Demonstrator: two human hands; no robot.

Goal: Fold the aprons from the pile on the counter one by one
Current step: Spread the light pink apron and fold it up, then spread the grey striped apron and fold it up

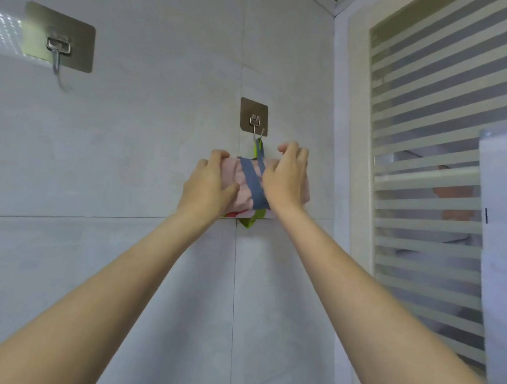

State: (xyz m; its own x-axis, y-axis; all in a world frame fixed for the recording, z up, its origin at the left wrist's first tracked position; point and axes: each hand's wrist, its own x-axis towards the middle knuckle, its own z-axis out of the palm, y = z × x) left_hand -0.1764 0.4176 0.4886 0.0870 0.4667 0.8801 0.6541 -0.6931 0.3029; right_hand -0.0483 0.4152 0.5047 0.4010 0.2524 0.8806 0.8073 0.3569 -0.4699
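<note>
1. Tiled wall carries everything in view; the counter and the pile are out of sight, so I cannot tell how many aprons remain.
2. Pink folded apron is held up against the wall, just below the steel hook on its adhesive plate near the wall's right corner. It is wrapped by a blue-grey strap, and a green loop rises to the hook.
3. Left hand grips the bundle's left end, fingers curled over the top and thumb in front. Right hand holds the right part with curled fingers; what the fingertips pinch I cannot tell.
4. Risks, as I judge them: if the loop sits only on the hook's tip, letting go may drop the bundle; a loose strap could let the fold open; a hard downward pull might peel the plate off.
5. Second hook, toward the wall's upper left, carries nothing.
</note>
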